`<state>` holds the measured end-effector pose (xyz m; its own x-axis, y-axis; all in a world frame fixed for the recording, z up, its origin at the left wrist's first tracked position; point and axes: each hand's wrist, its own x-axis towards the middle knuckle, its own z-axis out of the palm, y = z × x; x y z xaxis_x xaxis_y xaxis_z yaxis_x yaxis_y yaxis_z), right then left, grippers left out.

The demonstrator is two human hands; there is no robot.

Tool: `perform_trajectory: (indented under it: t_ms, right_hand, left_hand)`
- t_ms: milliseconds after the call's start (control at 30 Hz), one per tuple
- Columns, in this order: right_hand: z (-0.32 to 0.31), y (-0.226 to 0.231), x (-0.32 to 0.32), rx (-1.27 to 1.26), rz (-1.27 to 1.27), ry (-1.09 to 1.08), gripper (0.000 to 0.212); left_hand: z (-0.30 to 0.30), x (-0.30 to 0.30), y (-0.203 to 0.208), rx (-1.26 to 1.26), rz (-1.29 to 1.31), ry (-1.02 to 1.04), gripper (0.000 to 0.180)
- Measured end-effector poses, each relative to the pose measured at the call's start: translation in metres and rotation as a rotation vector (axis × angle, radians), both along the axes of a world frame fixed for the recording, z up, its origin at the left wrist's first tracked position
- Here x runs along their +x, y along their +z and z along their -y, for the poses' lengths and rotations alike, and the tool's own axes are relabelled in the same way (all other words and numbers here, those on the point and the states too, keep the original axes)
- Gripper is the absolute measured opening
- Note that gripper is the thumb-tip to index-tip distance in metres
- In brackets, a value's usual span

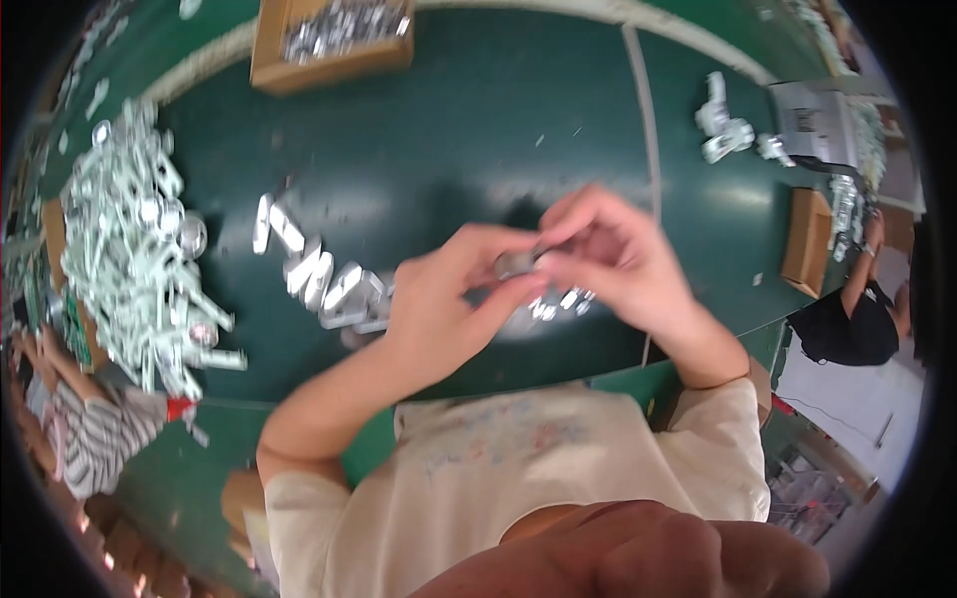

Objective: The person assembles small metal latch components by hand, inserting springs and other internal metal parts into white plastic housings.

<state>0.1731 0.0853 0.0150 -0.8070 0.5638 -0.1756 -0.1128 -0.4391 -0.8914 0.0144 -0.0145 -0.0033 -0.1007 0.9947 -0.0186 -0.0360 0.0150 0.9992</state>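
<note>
- Currently grasping a small metal part (515, 264) in the left hand (436, 299), above the table (449, 149).
- Pinching at the same part with the right hand (620, 264), also above the table.
- Facing a box (331, 77) of metal pieces (344, 28) at the table's far edge.

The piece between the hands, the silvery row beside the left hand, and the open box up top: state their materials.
Held piece: possibly metal, grey with a faint sheen; blur leaves it open.
Silvery row: probably polished metal, given its bright glints.
Open box: likely cardboard, matte, its walls plain brown.
</note>
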Motion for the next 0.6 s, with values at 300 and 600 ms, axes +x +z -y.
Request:
perform_trajectory:
  t_ms: [300,600]
  right_hand:
    - [-0.181,0.024,-0.019,1.188,0.778,-0.048,0.058]
    - [-0.562,-0.049,0.044,1.02,1.461,-0.863,0.082]
  left_hand:
    - [-0.001,-0.016,-0.001,-0.1,0.275,0.138,0.027]
    - [-0.026,-0.029,-0.009,-0.113,0.377,0.05,0.029]
